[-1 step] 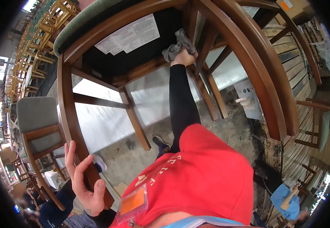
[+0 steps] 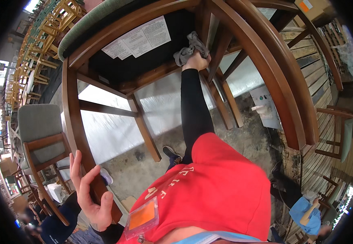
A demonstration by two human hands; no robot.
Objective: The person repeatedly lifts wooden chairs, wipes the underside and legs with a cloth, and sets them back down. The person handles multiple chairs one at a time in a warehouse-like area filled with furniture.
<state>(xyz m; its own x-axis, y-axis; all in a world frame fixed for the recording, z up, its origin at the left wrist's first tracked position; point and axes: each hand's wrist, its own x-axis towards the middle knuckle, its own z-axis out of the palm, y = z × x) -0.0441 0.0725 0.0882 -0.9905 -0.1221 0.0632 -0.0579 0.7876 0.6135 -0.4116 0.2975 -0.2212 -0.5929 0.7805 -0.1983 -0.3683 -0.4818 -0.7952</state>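
Note:
A wooden chair is turned so that its underside faces me, with black lining and white printed labels beneath its green-grey seat. My right hand is closed on a crumpled grey cloth, held at the frame's inner corner by a right-hand leg. Part of that hand's grip is hidden by the cloth. Lower left, my left hand has its fingers apart and holds nothing. It is beside the chair's long brown leg; whether the palm touches the wood I cannot tell.
Another brown chair frame stands close on the right. A grey upholstered chair is at the left, and stacked chair frames fill the far left. Silvery sheeting lies behind the legs. A person in blue is lower right.

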